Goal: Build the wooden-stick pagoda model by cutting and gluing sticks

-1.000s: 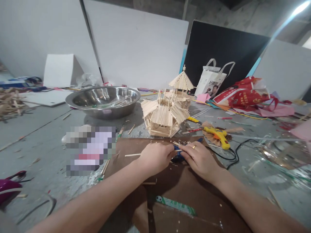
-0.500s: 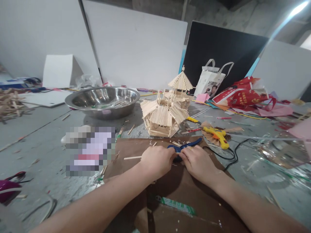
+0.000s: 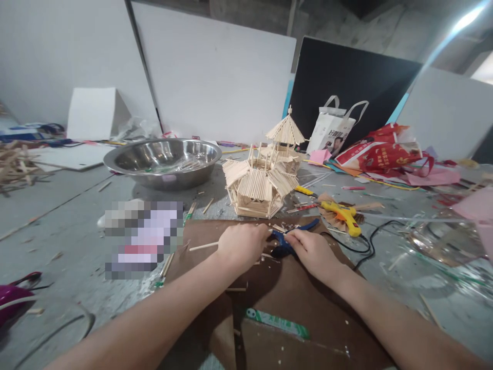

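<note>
My left hand [image 3: 243, 245] is closed around a thin wooden stick [image 3: 203, 246], whose bare end juts out to the left. A short way to its right, my right hand [image 3: 314, 251] pinches what looks like a short piece of stick, mostly covered by the fingers. Blue-handled pliers [image 3: 282, 246] lie on the brown sheet [image 3: 265, 288] between the two hands, partly behind the right fingers. Small wood scraps are scattered around them. Just beyond stands a pavilion model [image 3: 260, 187] built of sticks, with a second, pointed-roof model [image 3: 285, 131] behind it.
A steel basin [image 3: 164, 177] holds clear plastic at the back left. On the right are a yellow glue gun [image 3: 346, 217] with a black cord, a yellow cutter [image 3: 306, 190] and red bags [image 3: 389, 151]. A green wrapper [image 3: 277, 322] lies in front.
My hands have drawn apart from each other, the left one moving left with the stick. More of the pliers now shows between them.
</note>
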Demonstrator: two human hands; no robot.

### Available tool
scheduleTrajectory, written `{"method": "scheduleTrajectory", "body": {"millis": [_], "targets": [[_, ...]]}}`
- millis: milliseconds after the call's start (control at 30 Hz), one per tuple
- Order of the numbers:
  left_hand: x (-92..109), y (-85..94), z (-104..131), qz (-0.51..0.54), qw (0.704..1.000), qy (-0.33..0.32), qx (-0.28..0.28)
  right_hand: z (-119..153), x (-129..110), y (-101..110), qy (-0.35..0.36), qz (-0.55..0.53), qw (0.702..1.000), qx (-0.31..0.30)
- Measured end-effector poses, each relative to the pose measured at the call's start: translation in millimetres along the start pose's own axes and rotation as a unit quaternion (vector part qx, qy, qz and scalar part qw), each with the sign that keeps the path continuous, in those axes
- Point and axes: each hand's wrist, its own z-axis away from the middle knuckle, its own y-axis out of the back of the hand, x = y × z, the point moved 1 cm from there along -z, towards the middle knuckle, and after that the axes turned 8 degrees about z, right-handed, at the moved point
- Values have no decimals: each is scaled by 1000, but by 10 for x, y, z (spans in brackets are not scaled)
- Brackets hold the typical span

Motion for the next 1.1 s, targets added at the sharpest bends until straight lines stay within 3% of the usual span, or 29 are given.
{"method": "scheduleTrajectory", "body": {"millis": [133, 233, 300, 433, 533, 700, 800, 867, 933, 1033, 1100], "targets": [[-159, -63, -63, 3, 1000, -3, 14, -30, 84, -12, -68, -225, 972, -21], [-163, -87, -74, 41, 993, -70, 89, -42, 93, -46, -85, -333, 938, -51], [-112, -79, -66, 102, 982, -112, 110, -42, 75, -57, -96, -398, 911, -56], [19, -38, -33, 275, 953, -107, 63, -23, 5, -57, -127, -506, 851, -63], [80, -32, -8, 383, 919, -82, 40, 0, -52, -55, -119, -542, 829, -67], [155, -121, 15, 535, 843, -58, 16, 49, -128, -75, -86, -532, 837, -90], [180, -133, 0, 627, 779, 5, 8, 67, -146, -77, -94, -513, 847, -105], [134, -73, -32, 658, 751, 46, 17, 62, -126, -46, -96, -486, 863, -100], [7, 27, -80, 660, 745, 81, 44, 44, -69, 15, -95, -449, 885, -79], [-302, 169, -164, 638, 747, 121, 143, 1, 73, 129, -105, -392, 914, -30], [-503, 209, -215, 618, 754, 142, 168, -26, 168, 183, -114, -362, 925, -3]]}}
